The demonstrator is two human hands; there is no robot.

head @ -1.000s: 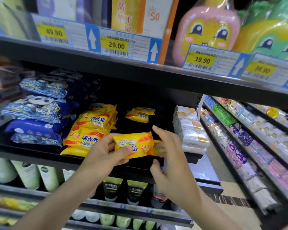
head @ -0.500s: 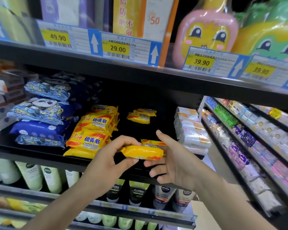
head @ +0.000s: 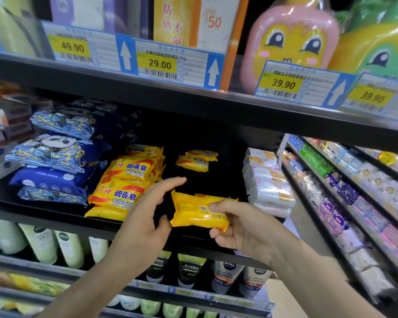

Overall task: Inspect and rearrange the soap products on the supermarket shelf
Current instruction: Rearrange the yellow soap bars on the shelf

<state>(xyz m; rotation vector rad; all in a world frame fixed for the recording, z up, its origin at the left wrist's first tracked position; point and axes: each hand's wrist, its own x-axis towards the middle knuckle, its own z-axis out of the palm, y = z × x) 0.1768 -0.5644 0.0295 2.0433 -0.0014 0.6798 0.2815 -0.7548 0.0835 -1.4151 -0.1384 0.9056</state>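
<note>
The right hand [head: 244, 228] pinches the soap [head: 199, 212] at its 3 o'clock end, long axis 9-to-3; the left hand [head: 147, 216], fingers straight, touches its 9 o'clock corner.

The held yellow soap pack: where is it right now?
Head view, centre: the yellow soap pack sits in the right hand, beside the left hand, right of the stacked sulfur soaps.

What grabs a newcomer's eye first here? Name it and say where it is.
First, the yellow soap packet at centre, back side up, pinched in the grip of the right hand while the left hand touches its left edge with fingers spread. Next, the stack of yellow sulfur soaps on the black shelf just left, and the yellow price tags along the shelf above.
</note>
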